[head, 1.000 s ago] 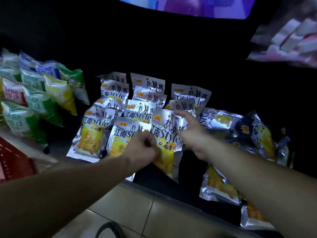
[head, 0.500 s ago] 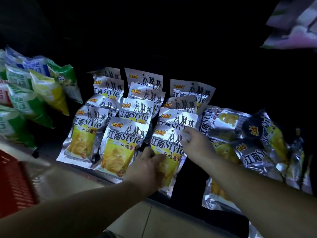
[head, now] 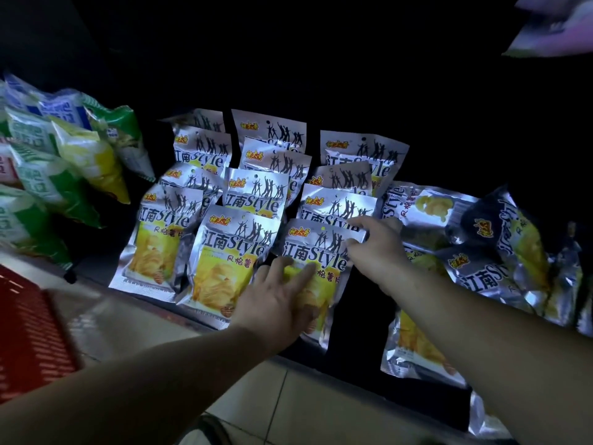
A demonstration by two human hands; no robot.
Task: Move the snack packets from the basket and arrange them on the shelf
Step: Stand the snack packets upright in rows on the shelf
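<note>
Item: front packet, a flat rectangular pouch of glossy, crinkled silver foil, with black lettering over a yellow printed panel. It leans at the fore of the third row of like silver packets on the dark shelf.
Left hand: fingers straight and spread, laid flat on the yellow panel, gripping nothing.
Right hand: thumb and forefinger pinch the pouch's upper right corner.
To the right: loose heap of the same pouches.
To the left: puffed green and yellow bags; red slotted plastic basket at lower left
</note>
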